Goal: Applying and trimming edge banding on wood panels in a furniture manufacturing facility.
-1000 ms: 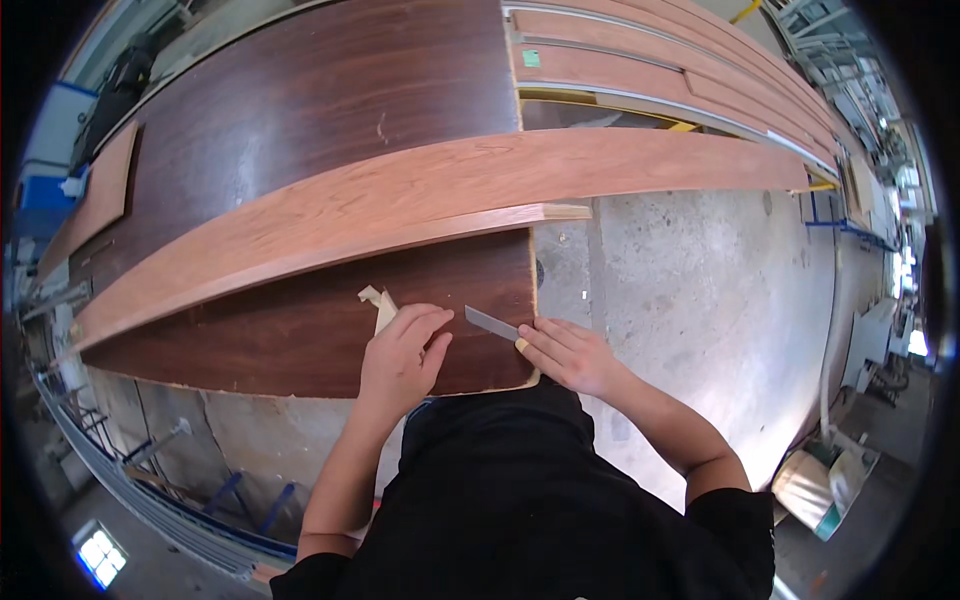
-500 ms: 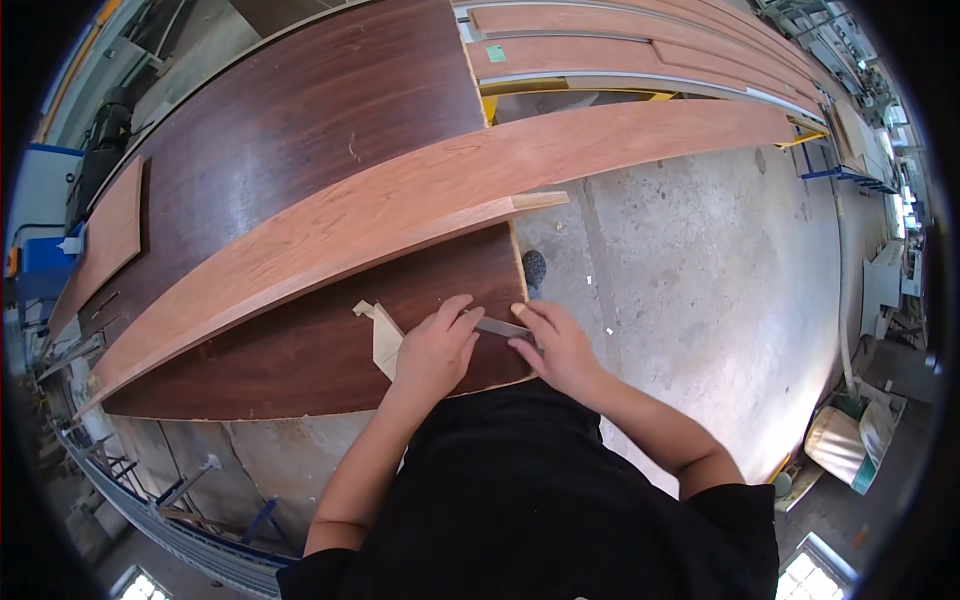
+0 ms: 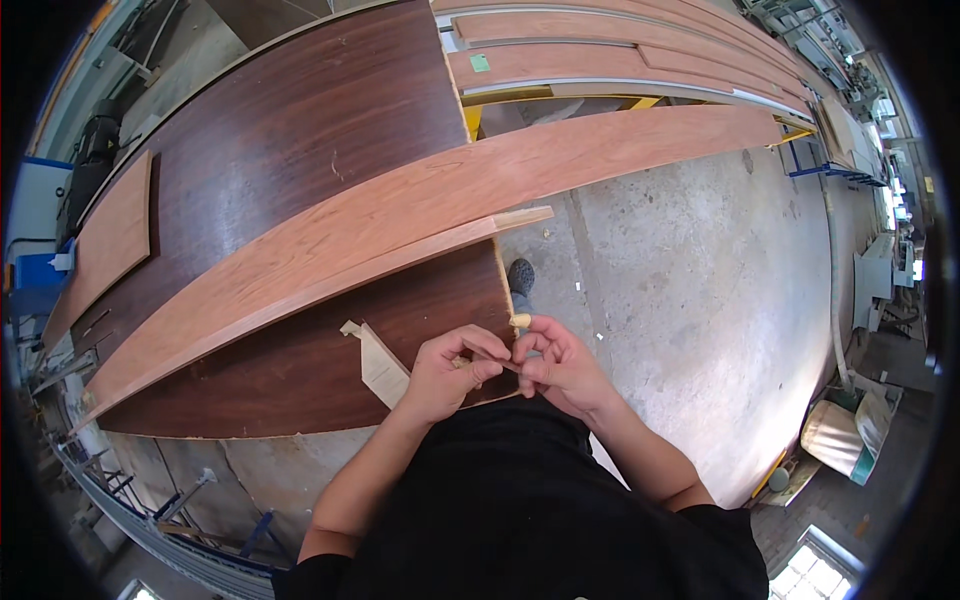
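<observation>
Both your hands are on it now: left grip [image 3: 445,372] and right grip [image 3: 562,372] have closed up, fingertips nearly meeting, pinching the thin strip [image 3: 509,365] between them. A second ago the strip stuck out of your right grip alone, grey face showing, and your left was loose and apart from it. Now the strip is mostly covered by fingers (barely a sliver shows, so can't call its exact angle or material). It sits over the right end of the dark brown tabletop [image 3: 270,375], close in front of you; whether it touches the surface, can't tell.

What that means for the work: it's a two-handed hold, likely finer control than one hand gave, but fingertips sit right along the strip, so a slip could nick you if that edge is sharp. The yellow wrap [image 3: 520,321] on your right finger stands clear of the pinch.

The folded pale piece [image 3: 382,370] lies just left of your left grip, unheld, more of it exposed than a second ago. The long plank [image 3: 400,205] spans beyond, untouched.
</observation>
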`<state>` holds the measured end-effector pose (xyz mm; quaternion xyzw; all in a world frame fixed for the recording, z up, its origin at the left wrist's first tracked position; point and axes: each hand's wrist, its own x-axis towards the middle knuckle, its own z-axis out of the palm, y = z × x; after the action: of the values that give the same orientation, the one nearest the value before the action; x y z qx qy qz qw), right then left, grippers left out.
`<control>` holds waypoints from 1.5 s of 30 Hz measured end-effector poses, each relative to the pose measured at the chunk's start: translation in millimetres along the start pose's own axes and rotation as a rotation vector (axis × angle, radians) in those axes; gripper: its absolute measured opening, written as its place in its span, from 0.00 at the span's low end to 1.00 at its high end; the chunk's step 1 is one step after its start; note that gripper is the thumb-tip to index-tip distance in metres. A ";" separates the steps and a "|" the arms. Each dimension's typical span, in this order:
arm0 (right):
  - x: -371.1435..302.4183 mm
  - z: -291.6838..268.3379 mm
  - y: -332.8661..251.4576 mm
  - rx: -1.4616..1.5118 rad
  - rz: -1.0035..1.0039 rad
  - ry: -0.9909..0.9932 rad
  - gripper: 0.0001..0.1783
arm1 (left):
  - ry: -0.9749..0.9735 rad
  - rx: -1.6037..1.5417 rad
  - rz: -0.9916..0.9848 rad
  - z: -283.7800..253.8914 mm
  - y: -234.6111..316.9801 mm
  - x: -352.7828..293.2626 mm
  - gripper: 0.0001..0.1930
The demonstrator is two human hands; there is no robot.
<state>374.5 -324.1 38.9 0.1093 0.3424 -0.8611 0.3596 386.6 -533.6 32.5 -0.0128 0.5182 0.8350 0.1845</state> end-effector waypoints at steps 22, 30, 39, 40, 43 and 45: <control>51.1 61.4 -76.9 -1.456 -0.611 0.314 0.08 | 0.317 1.101 0.691 -3.3 80.4 68.3 0.15; 76.8 79.0 -83.9 -1.794 -0.479 0.368 0.08 | 0.117 1.472 0.571 -32.6 83.0 103.9 0.18; 81.6 88.8 -79.9 -1.821 -0.389 0.396 0.08 | 0.124 1.488 0.710 -38.5 72.4 104.7 0.15; 81.9 90.3 -79.7 -1.823 -0.380 0.402 0.08 | 0.129 1.497 0.707 -38.4 72.4 104.7 0.15; 82.6 91.3 -79.4 -1.827 -0.379 0.409 0.07 | 0.129 1.498 0.702 -39.1 72.3 104.5 0.15; 83.0 92.3 -79.7 -1.829 -0.388 0.411 0.07 | 0.124 1.490 0.703 -38.8 72.4 105.0 0.15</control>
<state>264.9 -390.5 112.0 -0.1235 0.9511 -0.2685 0.0897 259.0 -565.0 54.6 0.2297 0.9192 0.2792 -0.1563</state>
